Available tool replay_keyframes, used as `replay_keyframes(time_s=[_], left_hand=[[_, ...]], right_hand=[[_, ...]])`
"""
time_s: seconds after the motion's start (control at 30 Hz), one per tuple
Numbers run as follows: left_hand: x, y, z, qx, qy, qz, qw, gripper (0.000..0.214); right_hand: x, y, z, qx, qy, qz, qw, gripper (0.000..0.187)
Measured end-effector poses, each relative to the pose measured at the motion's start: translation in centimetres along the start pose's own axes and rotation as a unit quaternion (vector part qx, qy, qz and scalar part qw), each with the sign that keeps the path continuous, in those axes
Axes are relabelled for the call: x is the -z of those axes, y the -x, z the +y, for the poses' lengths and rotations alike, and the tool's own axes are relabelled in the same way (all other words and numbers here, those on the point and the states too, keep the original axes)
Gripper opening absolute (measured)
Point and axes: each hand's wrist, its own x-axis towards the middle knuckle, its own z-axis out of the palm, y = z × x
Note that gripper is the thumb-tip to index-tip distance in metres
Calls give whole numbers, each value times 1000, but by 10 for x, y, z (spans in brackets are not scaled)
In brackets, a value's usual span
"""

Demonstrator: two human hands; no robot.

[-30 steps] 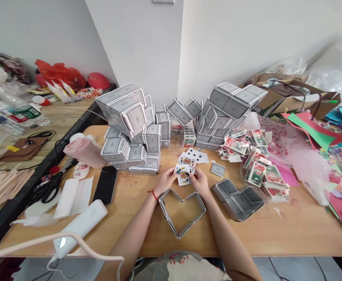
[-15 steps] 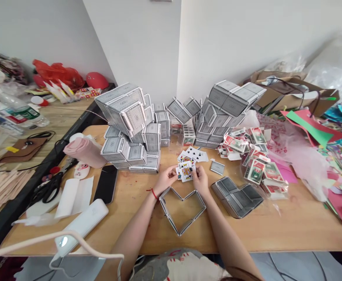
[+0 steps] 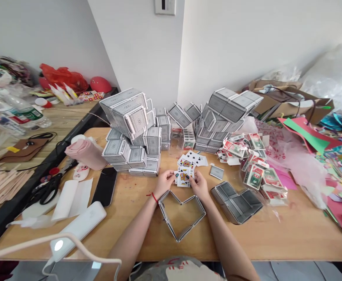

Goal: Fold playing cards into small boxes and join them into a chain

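1. We find the left hand [image 3: 165,183] in a nearly closed pinch on the left side of the playing cards [image 3: 183,178], its thumb in front; the fingers behind are mostly hidden.
2. We find the right hand [image 3: 199,184] likewise nearly closed on their right side, its thumb over the front face.
3. We judge the step in hand to be the lining up of these cards. We advise even, light pressure from both thumbs, with grip near the edges, since hard squeezing could bow the stock.
4. We recommend sliding the rear card until its borders meet the front one's, and keeping the wrists clear of the heart-shaped card frame [image 3: 192,226] below, which a low forearm could knock.
5. We locate the cards at the centre of the frame, slightly below mid-height, just in front of the fanned face-up cards [image 3: 197,159].
6. We note their appearance: white, face toward us, a king with black pips foremost, its figure mainly yellow. It looks flat and roughly upright. A second card shows past its edges, so the set is not flush. We cannot tell the full count.
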Motion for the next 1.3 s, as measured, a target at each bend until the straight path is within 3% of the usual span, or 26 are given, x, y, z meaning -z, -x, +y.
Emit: replay_keyframes(time_s=[0.13, 0.43, 0.8, 1.3], left_hand=[[2, -2, -1, 9, 6, 31, 999, 29], [3, 0, -2, 17, 23, -19, 999, 33], [0, -1, 6, 43, 63, -5, 997, 37], [-1, 0, 6, 23, 56, 16, 998, 32]], right_hand=[[-1, 0, 1, -13, 4, -18, 1000, 31], [0, 1, -3, -11, 23, -22, 999, 33], [2, -1, 5, -23, 34, -39, 998, 40], [2, 0, 0, -21, 46, -41, 998, 37]])
